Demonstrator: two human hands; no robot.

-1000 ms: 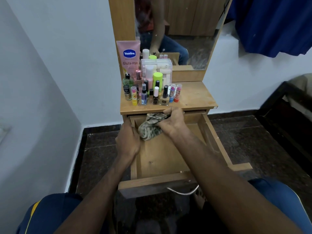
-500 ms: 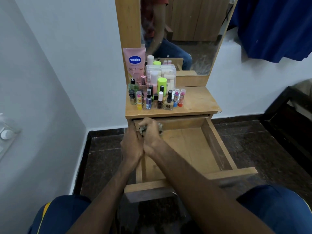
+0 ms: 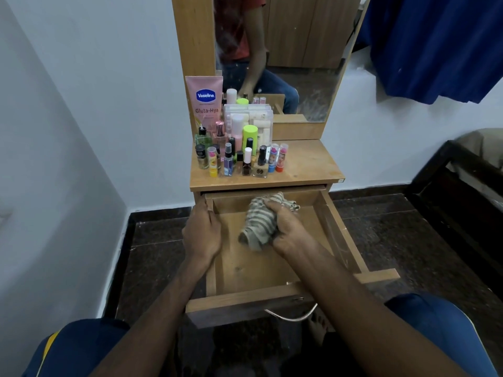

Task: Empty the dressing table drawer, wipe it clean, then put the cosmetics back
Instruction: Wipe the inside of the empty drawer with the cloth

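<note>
**Wiping moves to mid-drawer**

Sweeping the cloth (image 3: pixel 258 227) out of the back-left corner, my right hand (image 3: pixel 288 229) now grips it bunched at mid-floor — my left hand (image 3: pixel 202 232) clasps the drawer (image 3: pixel 337 238) wall. Cosmetics (image 3: pixel 239 148) wait on the tabletop (image 3: pixel 307 161) — wiping continues.

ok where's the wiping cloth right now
In the head view the striped cloth is inside the open drawer, toward its back, bunched under the right hand, just below the tabletop's cosmetics.

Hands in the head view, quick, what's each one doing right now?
Left hand: grips the left wall of the open wooden drawer.
Right hand: holds the crumpled striped cloth inside it.
</note>
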